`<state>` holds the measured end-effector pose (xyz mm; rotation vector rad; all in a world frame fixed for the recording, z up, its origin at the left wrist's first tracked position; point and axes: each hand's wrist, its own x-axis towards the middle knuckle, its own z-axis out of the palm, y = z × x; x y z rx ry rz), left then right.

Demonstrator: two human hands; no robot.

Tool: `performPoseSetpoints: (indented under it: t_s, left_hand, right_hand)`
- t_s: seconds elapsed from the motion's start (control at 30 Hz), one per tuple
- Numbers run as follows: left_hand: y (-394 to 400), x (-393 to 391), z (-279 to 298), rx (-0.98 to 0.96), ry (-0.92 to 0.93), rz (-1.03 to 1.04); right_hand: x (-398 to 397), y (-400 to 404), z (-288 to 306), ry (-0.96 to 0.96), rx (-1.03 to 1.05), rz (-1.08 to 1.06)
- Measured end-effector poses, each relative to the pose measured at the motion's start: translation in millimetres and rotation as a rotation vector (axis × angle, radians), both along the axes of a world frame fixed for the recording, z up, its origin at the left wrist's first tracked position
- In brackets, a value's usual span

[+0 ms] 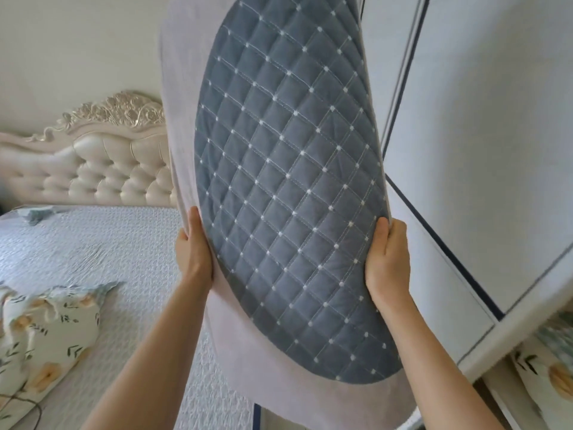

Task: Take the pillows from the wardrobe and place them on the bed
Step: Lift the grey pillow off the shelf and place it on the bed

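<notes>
A large pillow [288, 181] with a blue-grey quilted face and pale lilac border fills the middle of the view, held upright in the air. My left hand [193, 249] grips its left edge and my right hand [387, 259] grips its right edge, thumbs on the front. The bed [93, 249] with a pale textured cover lies to the left and below. The white wardrobe [483, 150] with dark trim stands at the right, directly behind the pillow.
A floral-print pillow [46, 330] lies on the bed at lower left. Another floral piece [548, 367] shows inside the wardrobe at lower right. A cream tufted headboard [93, 162] with carved top stands against the far wall.
</notes>
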<state>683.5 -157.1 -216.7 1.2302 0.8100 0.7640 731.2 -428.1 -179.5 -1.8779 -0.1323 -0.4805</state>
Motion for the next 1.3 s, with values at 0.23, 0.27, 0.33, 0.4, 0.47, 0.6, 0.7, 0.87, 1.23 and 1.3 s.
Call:
performPoseSetpoints:
  t_s: [0.23, 0.27, 0.33, 0.4, 0.47, 0.6, 0.7, 0.87, 1.23, 1.3]
  left_hand:
    - [35, 50, -50, 0.013, 0.149, 0.113]
    - [38, 60, -57, 0.023, 0.168, 0.131]
    - [41, 80, -70, 0.03, 0.206, 0.17]
    - [43, 103, -81, 0.026, 0.255, 0.222]
    - [47, 128, -89, 0.027, 0.316, 0.269]
    - [51, 170, -105, 0.119, 0.429, 0.351]
    - [56, 198, -114, 0.254, 0.493, 0.379]
    - [80, 249, -130, 0.412, 0.527, 0.406]
    - [199, 369, -163, 0.409, 0.654, 0.33]
    - [218, 388, -171, 0.357, 0.678, 0.338]
  right_hand:
    - [80, 56, -33, -0.037, -0.251, 0.032]
    - [95, 66, -38, -0.01, -0.273, 0.049]
    - [124, 85, -48, 0.04, -0.338, 0.075]
    - [154, 99, -57, 0.058, -0.394, 0.121]
    - [187, 108, -64, 0.077, -0.433, 0.183]
    - [248, 126, -76, 0.12, -0.484, 0.315]
    - [290, 145, -90, 0.148, -0.479, 0.373]
    - [351, 189, -112, 0.15, -0.407, 0.421]
    - [487, 331, -133, 0.091, -0.455, 0.52]
    - [510, 356, -141, 0.078, -0.473, 0.545]
